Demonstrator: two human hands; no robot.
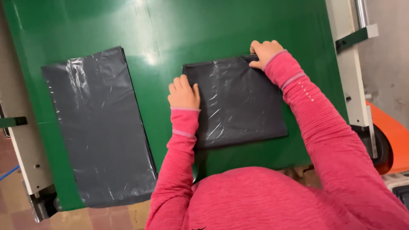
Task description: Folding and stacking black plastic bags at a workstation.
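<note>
Squarely under both hands, then:

Folded bag: a dark grey plastic bag (238, 100), folded to a near-square, lies flat on the green counter (170, 25), right of its middle and close to the near edge.

Left hand: the left hand (184, 93) rests palm down, fingers loosely together, on the bag's left edge about midway along it; it presses rather than grips, with nothing closed in it.

Right hand: the right hand (264, 52) sits at the bag's far right corner, fingers curled over the far edge and seemingly pinching the top layers; how tightly it holds I cannot tell.

Which way it lies: the bag is directly ahead of the person, between the two forearms, its sides roughly square with the counter's edges, tilted a little clockwise.

Long axis: barely any; it runs slightly wider across than deep.

Nearer hand: both touch it, the left at the nearer side edge, the right at the farther corner.

Other bag: a longer dark grey stack of bags (100, 127) lies well apart toward the counter's left edge, its long axis running near to far.

Beside the counter: a pale metal frame (355, 85) along the right edge.
</note>
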